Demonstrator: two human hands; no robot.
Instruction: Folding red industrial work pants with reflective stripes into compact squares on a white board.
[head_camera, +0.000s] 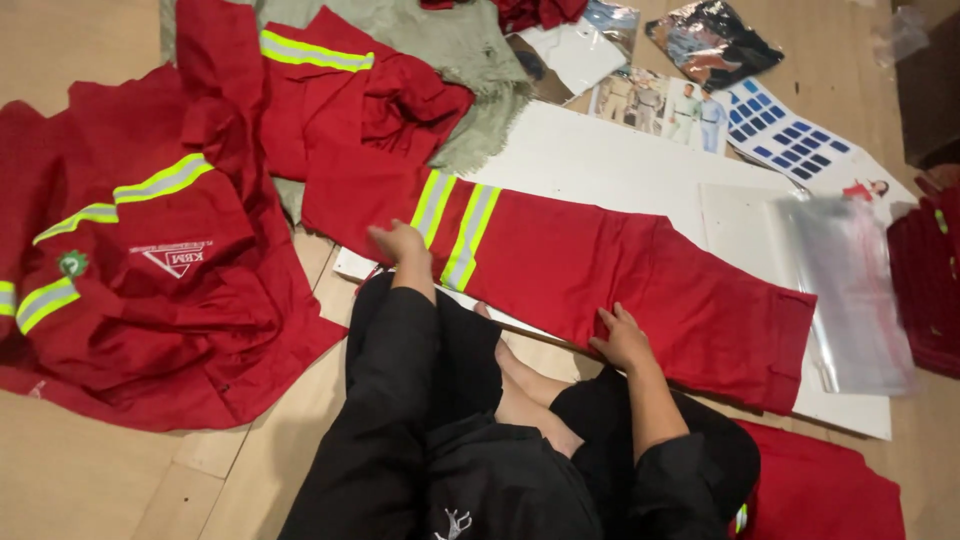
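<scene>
Fingers (612, 322) of both hands lay open, flat on the red trousers (600, 265) — legs stretching rightward, right hand (622, 340) nearer the hem.

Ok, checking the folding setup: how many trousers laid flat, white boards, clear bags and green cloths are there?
Red trousers laid flat: 1
White board: 1
Clear bag: 1
Green cloth: 1
Total: 4

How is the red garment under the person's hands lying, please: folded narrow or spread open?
Folded narrow: the red garment lies as one long flat strip on the white board, left hand and right hand pressing its near edge.
</scene>
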